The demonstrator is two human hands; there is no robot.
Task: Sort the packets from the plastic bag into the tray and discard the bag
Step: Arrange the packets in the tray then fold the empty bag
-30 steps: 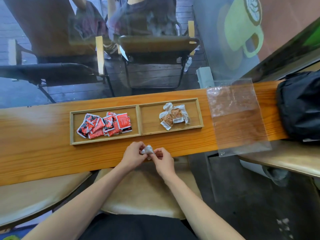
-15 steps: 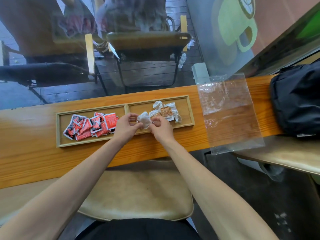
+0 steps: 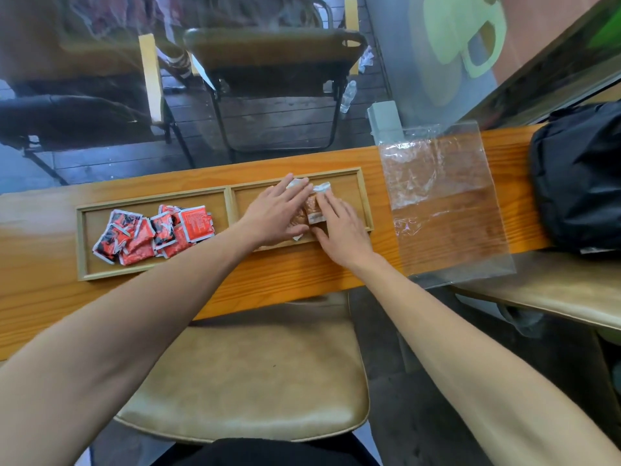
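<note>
pressing flat left hand (image 3: 276, 214) and right hand (image 3: 339, 230) on brown packets (image 3: 312, 210) in the tray (image 3: 364, 196), i judge sorting done, bag (image 3: 443, 203) undiscarded.

Bright, even daylight comes through the glass pane (image 3: 268, 95) in the upper part of the frame — pale reflections wash over it. Shadows are soft. The plastic bag (image 3: 443, 203) at right glints faintly. Wide-angle distortion bows the counter (image 3: 40, 297) — edges look slightly soft.
</note>
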